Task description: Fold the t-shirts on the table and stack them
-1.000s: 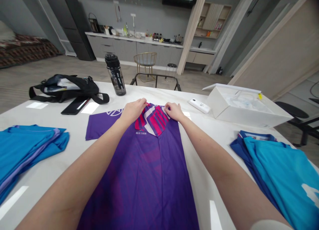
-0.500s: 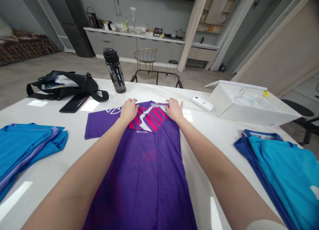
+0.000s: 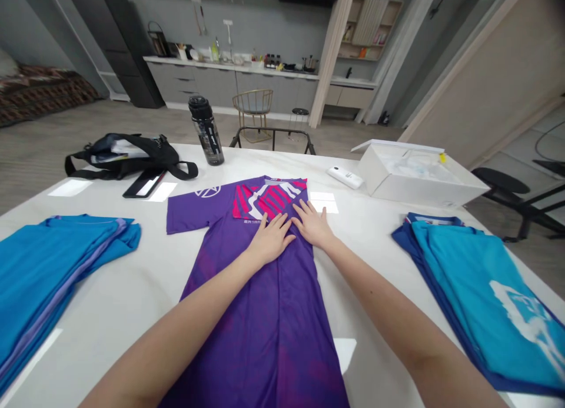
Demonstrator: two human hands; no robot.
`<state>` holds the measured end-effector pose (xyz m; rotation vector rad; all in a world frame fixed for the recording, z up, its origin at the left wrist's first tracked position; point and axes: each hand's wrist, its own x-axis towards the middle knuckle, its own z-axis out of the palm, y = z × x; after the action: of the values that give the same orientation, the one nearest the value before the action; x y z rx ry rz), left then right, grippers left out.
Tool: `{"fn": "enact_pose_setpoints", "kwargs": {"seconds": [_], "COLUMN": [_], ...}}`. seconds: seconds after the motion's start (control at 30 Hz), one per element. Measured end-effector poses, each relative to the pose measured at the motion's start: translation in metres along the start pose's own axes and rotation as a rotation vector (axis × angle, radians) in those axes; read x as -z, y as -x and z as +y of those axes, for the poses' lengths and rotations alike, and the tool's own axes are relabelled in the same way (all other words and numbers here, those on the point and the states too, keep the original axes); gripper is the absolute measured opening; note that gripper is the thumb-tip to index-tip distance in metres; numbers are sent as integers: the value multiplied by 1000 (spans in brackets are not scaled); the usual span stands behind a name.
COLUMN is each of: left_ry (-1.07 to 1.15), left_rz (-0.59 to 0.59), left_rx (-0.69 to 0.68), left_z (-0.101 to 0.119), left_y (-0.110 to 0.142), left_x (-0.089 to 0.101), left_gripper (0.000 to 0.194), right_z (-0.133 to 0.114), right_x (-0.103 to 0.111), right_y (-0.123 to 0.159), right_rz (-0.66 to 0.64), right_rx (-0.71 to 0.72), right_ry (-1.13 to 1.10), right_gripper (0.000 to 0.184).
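A purple T-shirt (image 3: pixel 260 296) with a pink and white patterned chest lies on the white table (image 3: pixel 145 296) in front of me. Its left-hand sleeve is spread out, while the right side is folded in over the body. My left hand (image 3: pixel 271 240) rests flat on the upper chest, fingers spread. Beside it, my right hand (image 3: pixel 312 224) lies flat on the folded right side near the shoulder, its fingers spread too. The fingertips of both hands are close together. Neither hand grasps the cloth.
Folded blue shirts (image 3: pixel 53 261) lie at the left, and another stack of folded shirts (image 3: pixel 481 284) at the right. Farther back are a black bag (image 3: pixel 128 155), a phone (image 3: pixel 143 184), a water bottle (image 3: pixel 206 134), a white handheld device (image 3: pixel 345 176) and an open white box (image 3: pixel 419 175).
Both hands have come down from the collar to the chest, the left one moving right towards the other. The camera view has shifted slightly.
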<state>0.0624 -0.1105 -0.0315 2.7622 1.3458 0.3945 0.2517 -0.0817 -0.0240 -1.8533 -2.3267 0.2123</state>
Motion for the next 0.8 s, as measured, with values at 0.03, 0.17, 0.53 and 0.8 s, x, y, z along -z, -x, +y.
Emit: {"fn": "enact_pose_setpoints", "kwargs": {"seconds": [0.03, 0.17, 0.53, 0.8], "left_ry": [8, 24, 116, 237], "left_rz": [-7, -42, -84, -117], "left_rx": [3, 30, 35, -52], "left_z": [9, 43, 128, 166], "left_y": [9, 45, 155, 234], "left_x": [2, 6, 30, 54], "left_gripper": [54, 55, 52, 57], "right_z": [-2, -13, -44, -67], "right_x": [2, 4, 19, 17], "right_y": [15, 76, 213, 319], "right_rz": [5, 0, 148, 89], "right_rx": [8, 33, 80, -22], "right_ry": [-13, -92, -226, -267], "right_gripper": [52, 45, 26, 27]}}
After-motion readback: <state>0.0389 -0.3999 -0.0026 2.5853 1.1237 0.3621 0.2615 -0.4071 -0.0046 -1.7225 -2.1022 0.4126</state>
